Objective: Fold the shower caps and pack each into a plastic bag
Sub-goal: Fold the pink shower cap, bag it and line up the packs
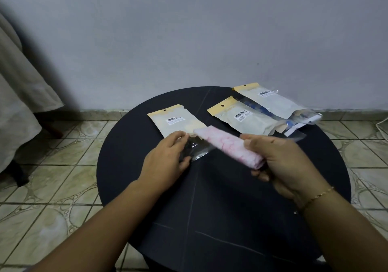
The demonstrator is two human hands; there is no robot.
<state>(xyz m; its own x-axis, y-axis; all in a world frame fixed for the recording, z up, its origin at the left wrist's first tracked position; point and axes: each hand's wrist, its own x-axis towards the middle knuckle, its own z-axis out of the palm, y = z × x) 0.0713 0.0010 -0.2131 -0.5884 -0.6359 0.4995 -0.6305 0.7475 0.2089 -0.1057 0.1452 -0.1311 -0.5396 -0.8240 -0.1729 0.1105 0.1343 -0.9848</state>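
Over the round dark table [210,198], the right hand [279,158] has its fingers closed around one end of a folded pink-and-white shower cap [226,147], whose other end points toward the clear plastic bag with a yellow header [178,122]. The left hand [165,158] pinches that bag's open clear end against the table. Two more yellow-headed plastic bags [247,118] [279,101] lie further back, overlapping; each bag carries a white barcode label whose print is too small to read.

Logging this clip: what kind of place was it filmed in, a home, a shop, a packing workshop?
Most likely a room in a home, not a workshop. A small round black table stands on patterned tiled floor against a plain painted wall, with draped beige cloth at the left. No shelving or packing equipment shows.
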